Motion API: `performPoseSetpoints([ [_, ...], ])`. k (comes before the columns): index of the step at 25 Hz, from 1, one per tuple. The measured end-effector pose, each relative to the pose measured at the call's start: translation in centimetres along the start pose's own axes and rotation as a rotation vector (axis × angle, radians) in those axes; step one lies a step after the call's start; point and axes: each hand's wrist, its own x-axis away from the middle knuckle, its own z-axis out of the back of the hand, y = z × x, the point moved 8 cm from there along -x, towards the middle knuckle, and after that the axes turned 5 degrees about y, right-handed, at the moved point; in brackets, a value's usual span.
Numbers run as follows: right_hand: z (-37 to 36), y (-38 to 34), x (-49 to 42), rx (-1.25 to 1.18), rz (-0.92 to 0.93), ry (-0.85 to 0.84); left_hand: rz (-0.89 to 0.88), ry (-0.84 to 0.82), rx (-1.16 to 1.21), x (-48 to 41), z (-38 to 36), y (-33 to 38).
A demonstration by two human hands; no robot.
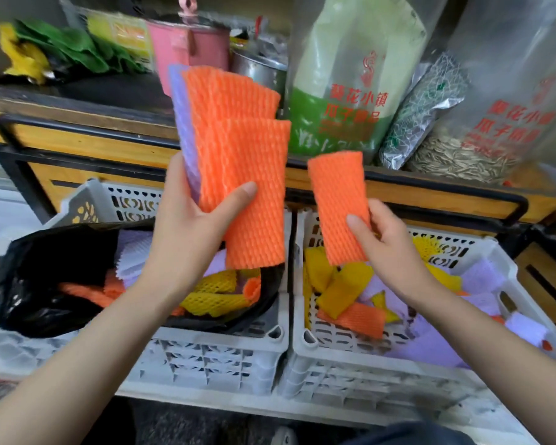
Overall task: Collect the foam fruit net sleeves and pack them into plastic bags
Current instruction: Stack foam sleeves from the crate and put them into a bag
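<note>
Down front, two grey crates touch side by side: left crate (pixel 212 358) holds a black bag (pixel 39 277) with yellow, orange and purple sleeves inside; right crate (pixel 350 370) has loose sleeves (pixel 341 293). Above them, left hand (pixel 187 226) grips an orange stack (pixel 238 130), thumb across the front. Right hand (pixel 382 239) pinches one orange sleeve (pixel 337 200) low down, just beside the stack, apart. Behind, shelf (pixel 87 146) with seed bags (pixel 501 123) and a pink pot (pixel 187 49).
</note>
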Motion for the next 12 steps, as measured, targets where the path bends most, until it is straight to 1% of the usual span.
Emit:
performPoseSetpoints([
  [2, -1.5, -5.1, 0.1, -0.204, 0.08, 0.009, -0.04, 0.092, -0.037, -0.3, 3.3, 0.5],
  [3, -2.7, -7.2, 0.1, -0.261, 0.123, 0.002, -0.055, 0.14, -0.056, -0.4, 5.2, 0.7],
  [4, -4.2, -8.9, 0.1, -0.269, 0.167, -0.013, -0.067, 0.183, -0.076, -0.5, 7.0, 0.7],
  [6, -7.9, -10.9, 0.2, -0.145, 0.25, -0.076, -0.072, 0.261, -0.115, -0.7, 10.5, 0.4],
  [8, -12.7, -11.6, 0.4, 0.073, 0.335, -0.195, -0.062, 0.326, -0.139, -0.7, 14.0, 0.0],
  [9, -15.0, -11.3, 0.4, 0.17, 0.343, -0.268, -0.055, 0.346, -0.143, -0.7, 15.5, -0.2],
  [12, -20.0, -8.3, 0.3, 0.394, 0.265, -0.473, -0.044, 0.389, -0.129, -0.4, 18.7, -0.2],
])
